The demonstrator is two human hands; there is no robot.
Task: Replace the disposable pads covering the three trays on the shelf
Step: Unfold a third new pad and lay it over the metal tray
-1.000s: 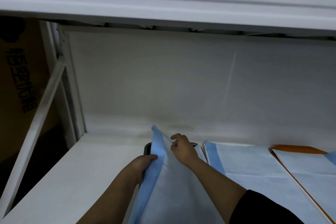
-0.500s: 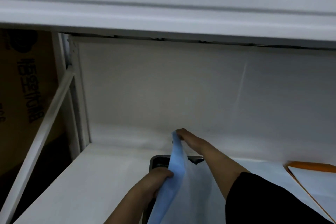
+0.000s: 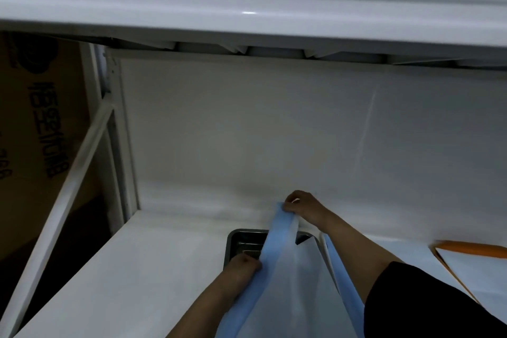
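Because the blue-edged disposable pad (image 3: 285, 282) has to span the leftmost tray from front to back, the right hand (image 3: 300, 207) reaches to the rear of the shelf (image 3: 153, 263) and pinches the pad's far corner between thumb and curled fingers, lifted clear of the tray. Nearer the body and a little to its left, the left hand (image 3: 242, 269) is curled round the pad's blue side border, so the sheet hangs stretched between the two hands as a slanted strip, not lying flat. Just beyond the left hand and below the right one, the dark metal tray (image 3: 241, 241) shows its bare back corner and rim, which suggests this pad is only partly on or off it; whether it is being drawn away or laid down cannot be told from this view alone. To the right of the right forearm, a second pad with a blue border (image 3: 333, 261) lies flat, presumably over the middle tray, and further right a white sheet rests on an orange tray (image 3: 472, 248) whose rim peeks out. Holding two points keeps the thin sheet from folding on itself.
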